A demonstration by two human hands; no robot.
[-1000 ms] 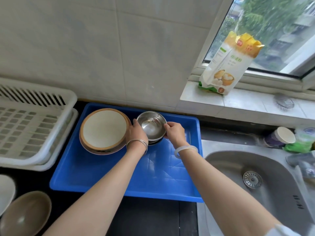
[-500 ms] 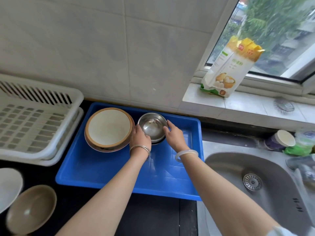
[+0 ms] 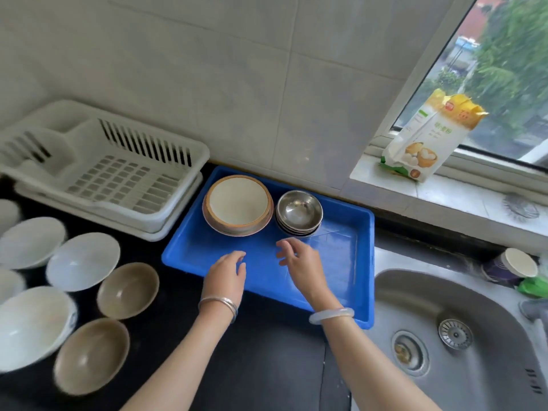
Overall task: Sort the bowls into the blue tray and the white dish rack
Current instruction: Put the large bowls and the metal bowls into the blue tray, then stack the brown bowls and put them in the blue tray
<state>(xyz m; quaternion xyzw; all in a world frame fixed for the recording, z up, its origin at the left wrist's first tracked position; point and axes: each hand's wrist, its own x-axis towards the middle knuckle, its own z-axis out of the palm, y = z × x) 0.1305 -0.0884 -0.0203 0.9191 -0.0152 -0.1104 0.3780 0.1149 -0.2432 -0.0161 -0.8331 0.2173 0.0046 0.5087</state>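
The blue tray (image 3: 341, 262) lies on the dark counter with a stack of steel bowls (image 3: 299, 212) at its back and a brown-rimmed cream bowl stack (image 3: 238, 204) left of them. My left hand (image 3: 226, 275) and my right hand (image 3: 299, 262) hover over the tray's front part, both empty with fingers apart, a short way in front of the steel bowls. The white dish rack (image 3: 118, 176) stands empty to the left. Loose on the counter at far left are two tan bowls (image 3: 127, 290) (image 3: 90, 355) and several white bowls (image 3: 83, 261).
A steel sink (image 3: 462, 336) sits right of the tray. On the window sill stands a yellow-topped flour bag (image 3: 427, 143). A paper cup (image 3: 510, 266) and a green item (image 3: 533, 287) lie at the sink's back right. A tiled wall rises behind the tray.
Both hands let go of the steel bowls and drew back toward me over the tray. The view shifted, bringing the loose bowls on the left into sight.
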